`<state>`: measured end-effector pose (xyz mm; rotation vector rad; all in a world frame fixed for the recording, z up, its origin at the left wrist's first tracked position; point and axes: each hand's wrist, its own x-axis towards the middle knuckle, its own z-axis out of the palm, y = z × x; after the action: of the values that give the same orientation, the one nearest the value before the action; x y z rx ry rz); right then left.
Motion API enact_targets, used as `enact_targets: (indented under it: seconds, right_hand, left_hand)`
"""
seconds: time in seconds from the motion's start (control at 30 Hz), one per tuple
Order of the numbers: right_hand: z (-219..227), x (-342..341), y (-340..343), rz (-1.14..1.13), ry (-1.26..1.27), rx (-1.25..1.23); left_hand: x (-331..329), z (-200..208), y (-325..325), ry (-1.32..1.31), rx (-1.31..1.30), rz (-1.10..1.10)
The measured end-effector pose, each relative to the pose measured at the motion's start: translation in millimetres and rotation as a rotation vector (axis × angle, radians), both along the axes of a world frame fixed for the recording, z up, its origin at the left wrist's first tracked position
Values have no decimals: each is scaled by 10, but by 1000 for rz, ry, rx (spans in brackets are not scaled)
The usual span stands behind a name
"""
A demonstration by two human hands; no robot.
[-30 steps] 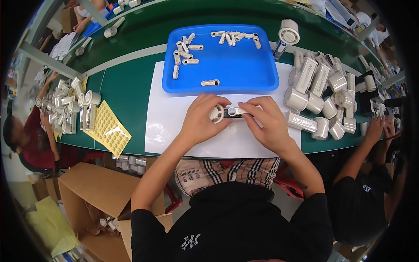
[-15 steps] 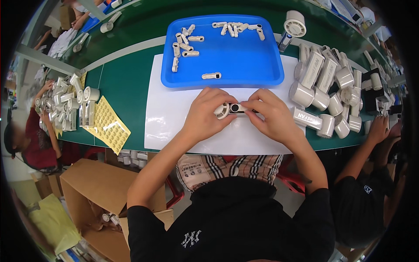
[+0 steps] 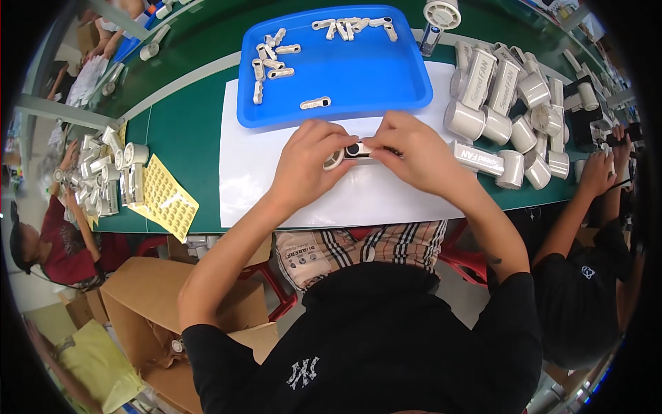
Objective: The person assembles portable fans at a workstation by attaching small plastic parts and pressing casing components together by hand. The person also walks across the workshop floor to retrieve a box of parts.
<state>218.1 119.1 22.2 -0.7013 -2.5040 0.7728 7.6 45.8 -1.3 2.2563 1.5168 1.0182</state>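
Fan (image 3: pixel 334 160) of pale plastic sits between the person's two hands, over the white sheet (image 3: pixel 255 196) on the green counter (image 3: pixel 181 124), with its round slotted head to the left; a pale strip (image 3: pixel 360 150) with a round black spot shows along its handle. Left hand (image 3: pixel 308 162) is bent nearly closed, fingers and thumb round the fan's head; right hand (image 3: pixel 414 153) is drawn into a pinch, thumb and fingertips on the strip and handle, part of the grip hidden behind the fingers.

Just beyond the hands stands a blue tray (image 3: pixel 338 79); small pale pieces lie in two clusters toward its back and left, and one single piece (image 3: pixel 316 103) lies near its front edge; another fan with a dark handle (image 3: pixel 432 38) stands just beside the tray's back right corner.

Wrapped fans (image 3: pixel 498 124) are heaped to the right; to the left lie more fans (image 3: pixel 96 172) and a yellow sticker sheet (image 3: pixel 169 200); a cardboard box (image 3: pixel 148 286) stands open below the counter; a co-worker's hand (image 3: pixel 598 172) is at the far right.
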Motion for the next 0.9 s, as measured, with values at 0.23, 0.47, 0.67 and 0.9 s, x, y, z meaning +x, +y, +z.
enact_targets:
  seconds: [0.23, 0.47, 0.67, 0.9]
  right_hand:
    - [-227, 146, -25, 203, -26, -249]
    - [-415, 92, -295, 88, 53, 18]
    - [-449, 111, -186, 11, 135, -166]
    - [-341, 71, -20, 56, 29, -390]
  left_hand:
    - [240, 191, -239, 147, -89, 71]
    - [288, 19, -214, 167, -109, 125]
    - [351, -4, -193, 78, -108, 198]
    - [265, 182, -169, 70, -334, 217]
